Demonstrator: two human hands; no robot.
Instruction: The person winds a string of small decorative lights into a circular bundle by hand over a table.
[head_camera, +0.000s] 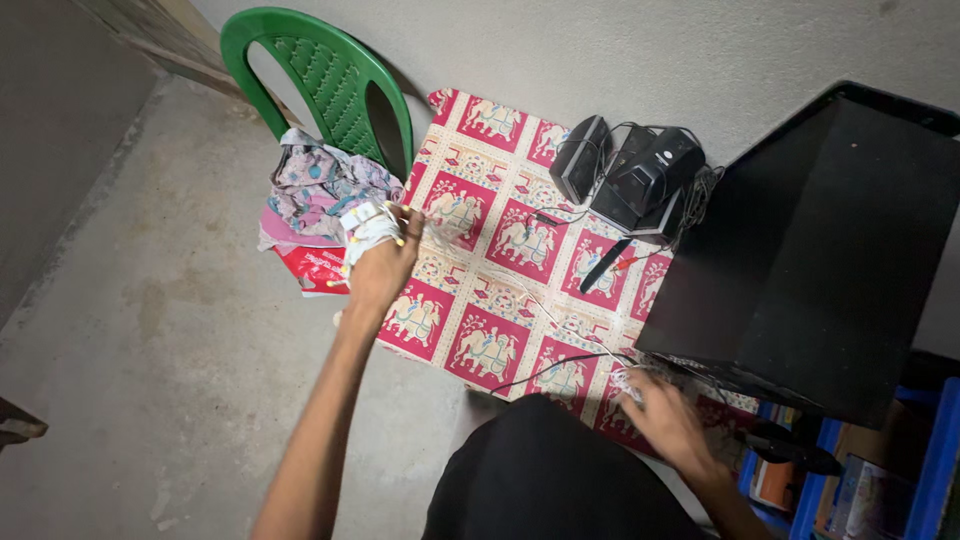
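Left hand: left hand (380, 268) reaches out over the far left corner of the table (500, 300), arm stretched from the lower edge of the view; fingers are curled shut around a white bundle (367, 226) with small yellow tips, gripped at the knuckles.
Right hand: right hand (668, 418) lies low at the near right side of the table, just in front of the big black box (830, 250); fingers are bent down on the white wire (540, 305) where it ends in a small pale lump, though how tightly they close cannot be told through the blur.
White wire: thin, runs slantwise across the cloth from the bundle in the left hand down to the right hand; a thin black wire (560, 365) lies beside its near end.
Table: covered by a red and cream cloth printed with squares of elephants.
Speakers: two small black speakers (640, 175) stand at the far edge of the table against the wall, cords tangled beside them.
Pen-like stick: a dark slim stick (606, 266) lies on the cloth just in front of the speakers.
Chair: a green plastic chair (330, 75) stands to the left of the table, touching its corner.
Clothes: a pile of patterned clothes (320, 190) sits on the chair seat, over a red packet (315, 268), just beside the left hand.
Floor: bare grey concrete floor (150, 330) on the left.
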